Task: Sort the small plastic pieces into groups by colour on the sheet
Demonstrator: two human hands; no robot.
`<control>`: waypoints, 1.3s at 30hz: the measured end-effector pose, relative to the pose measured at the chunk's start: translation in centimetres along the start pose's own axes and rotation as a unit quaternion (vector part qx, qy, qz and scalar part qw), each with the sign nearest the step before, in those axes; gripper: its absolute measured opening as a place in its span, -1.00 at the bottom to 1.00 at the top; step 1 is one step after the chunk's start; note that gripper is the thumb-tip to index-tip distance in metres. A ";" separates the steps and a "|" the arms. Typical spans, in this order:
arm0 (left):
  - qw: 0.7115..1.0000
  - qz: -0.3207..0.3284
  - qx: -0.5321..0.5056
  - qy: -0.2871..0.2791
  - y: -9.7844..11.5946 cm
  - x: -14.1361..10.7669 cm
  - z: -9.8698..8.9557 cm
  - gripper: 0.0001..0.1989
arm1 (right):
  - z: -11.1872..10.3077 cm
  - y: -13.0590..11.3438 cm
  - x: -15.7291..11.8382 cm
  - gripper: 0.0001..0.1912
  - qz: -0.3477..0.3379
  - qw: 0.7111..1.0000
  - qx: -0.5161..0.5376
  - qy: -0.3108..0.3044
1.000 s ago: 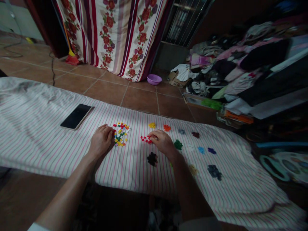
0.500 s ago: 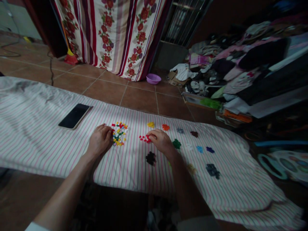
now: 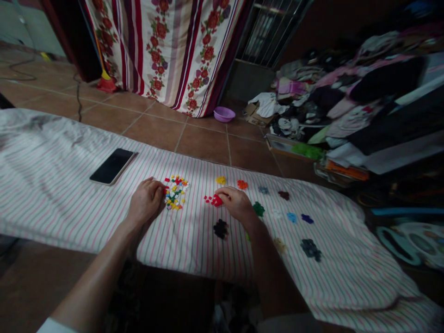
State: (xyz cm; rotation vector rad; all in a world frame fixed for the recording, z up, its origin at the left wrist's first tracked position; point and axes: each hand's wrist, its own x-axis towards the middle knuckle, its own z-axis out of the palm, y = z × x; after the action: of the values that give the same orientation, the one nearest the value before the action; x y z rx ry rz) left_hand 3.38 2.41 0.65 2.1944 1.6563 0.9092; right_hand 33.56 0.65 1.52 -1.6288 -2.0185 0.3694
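Observation:
Small multicoloured pieces [image 3: 176,193] lie scattered on the striped cloth [image 3: 180,245]. At their left edge is my left hand [image 3: 147,196], its fingers closed at a red piece and the fingertips partly hidden. My right hand [image 3: 236,201] has thumb and fingers pinched together over the red pieces [image 3: 215,200]; what is between the tips is too small to tell. Around it lie single-colour piles: yellow [image 3: 220,180], orange [image 3: 242,184], green [image 3: 258,209], black [image 3: 220,228]. Farther right are brown [image 3: 283,195], light blue [image 3: 291,217], dark blue [image 3: 307,218] and dark grey [image 3: 311,249] piles.
A phone [image 3: 113,166] lies on the cloth left of my left hand. Beyond the cloth's far edge are a tiled floor, a purple basin [image 3: 224,114], a flowered curtain [image 3: 159,51] and a red broom [image 3: 106,83]. Heaped clothes [image 3: 312,92] fill the back right.
The whole view has shifted slightly, so everything appears a little farther right. Both hands stay at nearly the same places over the pieces.

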 end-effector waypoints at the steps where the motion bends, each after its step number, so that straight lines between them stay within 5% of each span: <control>1: 1.000 -0.003 0.000 0.000 0.0 0.0 0.0 -0.68 | 0.0 0.0 0.0 -0.76 0.000 1.000 0.001 0.003; 19: 1.000 0.027 0.006 0.005 -0.4 -0.1 0.3 -0.73 | 5.3 -5.9 0.4 -0.83 -0.113 0.990 0.001 -0.088; 39: 0.999 0.054 -0.004 0.008 -1.1 -0.3 0.3 -0.75 | 6.3 -8.2 0.4 -0.92 -0.115 0.988 -0.006 -0.105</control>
State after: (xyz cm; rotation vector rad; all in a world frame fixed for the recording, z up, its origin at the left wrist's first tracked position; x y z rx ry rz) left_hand 2.69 2.52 -0.32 2.2964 1.5513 0.9600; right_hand 23.32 -0.30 0.59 -1.3910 -2.3412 0.4598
